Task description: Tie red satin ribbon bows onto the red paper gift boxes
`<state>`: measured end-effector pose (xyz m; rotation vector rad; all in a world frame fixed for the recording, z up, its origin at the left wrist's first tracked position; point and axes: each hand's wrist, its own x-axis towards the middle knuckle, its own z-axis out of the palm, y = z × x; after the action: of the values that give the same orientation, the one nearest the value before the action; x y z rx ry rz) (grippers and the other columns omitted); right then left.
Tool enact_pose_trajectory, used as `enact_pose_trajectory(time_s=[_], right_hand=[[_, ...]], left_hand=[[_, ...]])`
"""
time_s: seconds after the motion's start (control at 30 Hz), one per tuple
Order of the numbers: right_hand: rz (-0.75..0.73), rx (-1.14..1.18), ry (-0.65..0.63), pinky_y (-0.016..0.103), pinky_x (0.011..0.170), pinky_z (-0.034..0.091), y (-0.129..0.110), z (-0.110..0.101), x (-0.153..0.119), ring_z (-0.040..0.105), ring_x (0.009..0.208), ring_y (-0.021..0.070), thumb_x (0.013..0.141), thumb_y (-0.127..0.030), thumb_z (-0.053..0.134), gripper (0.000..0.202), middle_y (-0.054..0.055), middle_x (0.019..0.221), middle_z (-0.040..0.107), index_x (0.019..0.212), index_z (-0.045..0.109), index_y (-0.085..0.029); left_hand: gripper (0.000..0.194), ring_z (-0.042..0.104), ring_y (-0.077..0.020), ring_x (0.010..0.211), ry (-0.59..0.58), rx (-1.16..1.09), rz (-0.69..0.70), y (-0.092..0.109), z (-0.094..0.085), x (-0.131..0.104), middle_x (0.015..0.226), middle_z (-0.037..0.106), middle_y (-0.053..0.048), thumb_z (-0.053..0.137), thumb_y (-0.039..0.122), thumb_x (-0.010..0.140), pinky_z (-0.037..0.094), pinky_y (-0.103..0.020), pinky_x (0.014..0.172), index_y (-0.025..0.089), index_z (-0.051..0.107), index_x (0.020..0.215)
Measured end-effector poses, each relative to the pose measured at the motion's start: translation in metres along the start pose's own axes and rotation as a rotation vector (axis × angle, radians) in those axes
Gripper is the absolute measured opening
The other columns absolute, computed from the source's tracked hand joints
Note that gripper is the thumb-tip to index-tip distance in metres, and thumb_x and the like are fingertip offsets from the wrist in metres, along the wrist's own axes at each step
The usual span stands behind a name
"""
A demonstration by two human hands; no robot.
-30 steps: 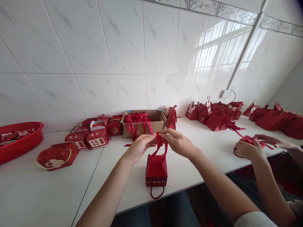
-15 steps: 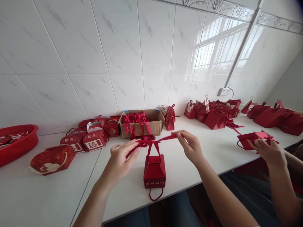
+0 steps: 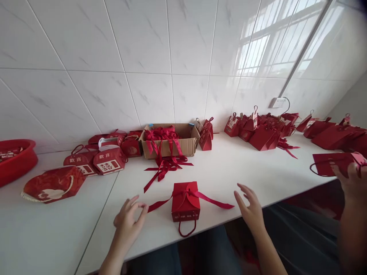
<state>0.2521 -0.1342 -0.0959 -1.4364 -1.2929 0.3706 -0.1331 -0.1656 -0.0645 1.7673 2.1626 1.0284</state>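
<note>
A small red gift box [image 3: 185, 212] sits near the table's front edge, its top flaps folded down and its dark red cord handle hanging toward me. A red ribbon [image 3: 213, 201] crosses the top, knotted once in the middle, with a tail out to each side. On the left, my left hand [image 3: 129, 219] has thumb and forefinger pinched at the end of one tail. My right hand [image 3: 252, 208] is open, fingers apart, just beyond the end of the other tail and not touching it.
Behind the box stands a cardboard box [image 3: 183, 148] of red ribbons, some spilling onto the table. Red gift boxes [image 3: 109, 160] and a red basin [image 3: 25, 162] are at left; more boxes [image 3: 262, 138] stand at right. A co-worker's hand [image 3: 351, 181] holds a red box there.
The ribbon has come down from above the box onto its top, whose flaps are now folded flat. My right hand has let go of its tail. Both hands are lower and wider apart.
</note>
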Motion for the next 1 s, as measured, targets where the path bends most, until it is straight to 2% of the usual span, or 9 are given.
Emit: enact_pose_trajectory(time_s=[0.07,0.13,0.2,0.3,0.4,0.53,0.73,0.9,1.0], right_hand=[[-0.084,0.029,-0.049,0.045,0.091,0.048,-0.024,0.011,0.003,0.057,0.110,0.0280,0.084,-0.043,0.056,0.034,0.013,0.116,0.061,0.108,0.064,-0.020],[-0.114,0.123,-0.202,0.042,0.090,0.048,-0.047,0.024,0.004,0.059,0.105,0.0257,0.087,-0.041,0.053,0.029,0.012,0.111,0.063,0.102,0.065,-0.020],[-0.065,0.215,-0.343,0.039,0.087,0.049,-0.064,0.040,0.000,0.062,0.098,0.0239,0.089,-0.042,0.050,0.030,0.012,0.104,0.066,0.101,0.064,-0.019],[0.080,0.314,-0.483,0.034,0.078,0.050,-0.077,0.060,-0.009,0.063,0.091,0.0222,0.089,-0.047,0.047,0.035,0.010,0.098,0.067,0.101,0.062,-0.018],[0.211,0.373,-0.548,0.028,0.065,0.047,-0.077,0.073,-0.014,0.060,0.075,0.0179,0.086,-0.053,0.050,0.036,0.006,0.086,0.064,0.091,0.059,-0.019],[0.258,0.382,-0.607,0.024,0.053,0.037,-0.072,0.079,-0.010,0.044,0.055,0.0113,0.082,-0.056,0.054,0.039,-0.002,0.064,0.050,0.071,0.049,-0.019],[0.229,0.360,-0.757,0.024,0.051,0.028,-0.072,0.075,-0.001,0.035,0.055,0.0099,0.082,-0.055,0.055,0.041,-0.005,0.059,0.040,0.066,0.045,-0.019],[0.193,0.327,-0.828,0.025,0.053,0.025,-0.075,0.068,0.005,0.032,0.056,0.0100,0.081,-0.051,0.058,0.041,-0.005,0.059,0.038,0.061,0.044,-0.018],[0.187,0.343,-0.835,0.025,0.053,0.024,-0.075,0.066,0.008,0.030,0.056,0.0098,0.081,-0.051,0.059,0.041,-0.005,0.059,0.037,0.060,0.043,-0.018]], left_hand=[[0.023,0.050,-0.0327,0.122,0.055,-0.120,0.105,0.027,0.004,0.001,0.119,0.064,-0.011,0.055,0.044,0.076,0.039,-0.049,0.102,0.022,0.061,0.075],[0.019,0.053,-0.0269,0.119,-0.049,-0.300,0.125,0.052,0.008,0.004,0.121,0.061,-0.008,0.054,0.041,0.081,0.039,-0.044,0.102,0.023,0.059,0.085],[0.019,0.051,-0.0252,0.121,-0.153,-0.447,0.112,0.070,0.016,0.008,0.125,0.058,-0.007,0.055,0.039,0.082,0.040,-0.043,0.101,0.024,0.059,0.093],[0.022,0.050,-0.0256,0.121,-0.222,-0.579,0.094,0.084,0.031,0.014,0.124,0.056,-0.008,0.058,0.034,0.080,0.041,-0.042,0.100,0.023,0.059,0.099],[0.025,0.054,-0.0233,0.114,-0.249,-0.630,0.063,0.088,0.041,0.018,0.117,0.057,-0.007,0.059,0.031,0.078,0.042,-0.040,0.098,0.022,0.057,0.101],[0.025,0.053,-0.0217,0.112,-0.284,-0.623,0.040,0.087,0.042,0.016,0.114,0.056,-0.006,0.060,0.030,0.077,0.046,-0.035,0.093,0.023,0.055,0.100],[0.030,0.057,-0.0166,0.083,-0.372,-0.531,-0.006,0.086,0.034,0.020,0.103,0.056,-0.004,0.061,0.037,0.076,0.048,-0.031,0.076,0.023,0.053,0.101],[0.026,0.053,-0.0155,0.071,-0.446,-0.494,-0.010,0.082,0.029,0.024,0.076,0.055,0.002,0.062,0.046,0.075,0.043,-0.027,0.068,0.021,0.054,0.075],[0.036,0.043,-0.0128,0.058,-0.475,-0.482,-0.026,0.080,0.027,0.024,0.059,0.042,0.005,0.061,0.049,0.075,0.036,-0.025,0.058,0.020,0.045,0.060]])
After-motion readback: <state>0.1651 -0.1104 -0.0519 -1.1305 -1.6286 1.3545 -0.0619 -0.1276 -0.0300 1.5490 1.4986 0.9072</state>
